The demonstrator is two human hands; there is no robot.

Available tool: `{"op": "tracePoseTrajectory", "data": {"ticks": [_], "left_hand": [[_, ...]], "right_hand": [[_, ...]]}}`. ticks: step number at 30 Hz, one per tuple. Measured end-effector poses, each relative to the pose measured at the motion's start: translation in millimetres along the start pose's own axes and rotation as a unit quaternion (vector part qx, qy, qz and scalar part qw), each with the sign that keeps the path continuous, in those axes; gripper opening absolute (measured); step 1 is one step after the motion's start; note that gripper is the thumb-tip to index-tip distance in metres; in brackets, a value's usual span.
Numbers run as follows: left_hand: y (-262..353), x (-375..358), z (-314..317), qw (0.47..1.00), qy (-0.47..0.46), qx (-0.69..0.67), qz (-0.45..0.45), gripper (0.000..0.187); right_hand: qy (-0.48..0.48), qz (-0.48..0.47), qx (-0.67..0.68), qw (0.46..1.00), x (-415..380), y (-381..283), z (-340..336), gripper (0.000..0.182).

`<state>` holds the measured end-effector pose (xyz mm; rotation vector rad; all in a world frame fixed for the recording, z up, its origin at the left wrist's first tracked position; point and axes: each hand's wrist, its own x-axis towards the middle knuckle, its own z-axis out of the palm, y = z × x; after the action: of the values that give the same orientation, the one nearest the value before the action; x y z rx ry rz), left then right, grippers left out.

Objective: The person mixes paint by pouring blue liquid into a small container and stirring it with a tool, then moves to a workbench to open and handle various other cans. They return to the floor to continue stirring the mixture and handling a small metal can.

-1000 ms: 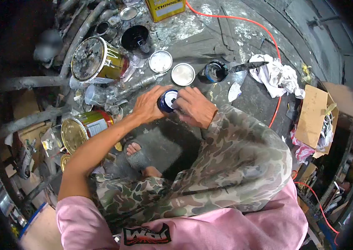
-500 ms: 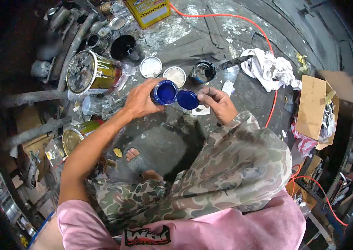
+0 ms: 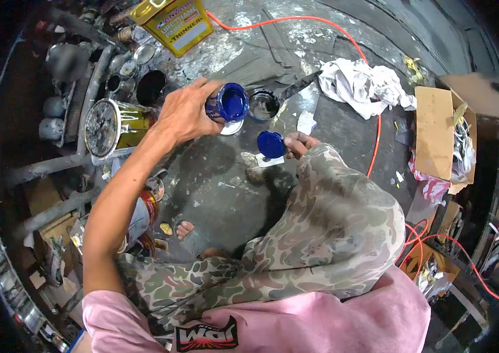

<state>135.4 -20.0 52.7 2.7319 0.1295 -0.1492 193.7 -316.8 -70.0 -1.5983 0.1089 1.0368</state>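
Observation:
A small can of blue paint [image 3: 233, 103] is gripped in my left hand [image 3: 186, 109], its open mouth tilted toward the right. Just beyond its rim stands a dark open can [image 3: 265, 105] with a grey, paint-smeared inside; a dark flat stick or blade leans out of it to the right. Between the fingertips of my right hand [image 3: 300, 144] is the round lid [image 3: 271, 144], its blue-coated face turned up toward me. The lid is apart from the paint can, lower and to the right. A white round lid [image 3: 232, 127] shows partly below the paint can.
A yellow thinner tin [image 3: 173, 26] stands at the back. Paint-crusted cans [image 3: 103, 128] and a metal frame line the left. White rags [image 3: 361, 88], an orange hose [image 3: 377, 147] and a cardboard box [image 3: 435, 132] lie to the right. My bent knee is below my right hand.
My left hand has carried the blue paint can up and away from the lid, close to the dark can, tilting it more. My right hand and the lid have separated from it.

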Motion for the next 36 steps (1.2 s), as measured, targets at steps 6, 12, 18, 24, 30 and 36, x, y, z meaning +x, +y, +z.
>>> {"op": "tracePoseTrajectory", "data": {"ticks": [6, 12, 18, 24, 30, 36], "left_hand": [[8, 15, -5, 1.000, 0.008, 0.025, 0.002, 0.076], [19, 20, -5, 0.999, -0.012, 0.046, 0.005, 0.078], [27, 24, -3, 0.997, 0.005, 0.074, 0.002, 0.081], [26, 24, -3, 0.995, 0.022, 0.098, 0.015, 0.089], [29, 23, -2, 0.993, 0.030, 0.111, 0.022, 0.090], [28, 25, -4, 0.991, 0.040, 0.122, 0.037, 0.088]], "right_hand": [[-0.022, -0.010, 0.010, 1.000, 13, 14, -14, 0.029], [-0.007, 0.015, 0.022, 1.000, 12, 9, -11, 0.032], [0.007, 0.020, 0.031, 0.999, 11, 9, -11, 0.034], [0.003, 0.040, 0.029, 0.999, 16, 11, -13, 0.027], [0.019, 0.032, 0.099, 0.994, 26, 21, -18, 0.026], [0.036, 0.014, 0.128, 0.991, 16, 10, -14, 0.018]]}}
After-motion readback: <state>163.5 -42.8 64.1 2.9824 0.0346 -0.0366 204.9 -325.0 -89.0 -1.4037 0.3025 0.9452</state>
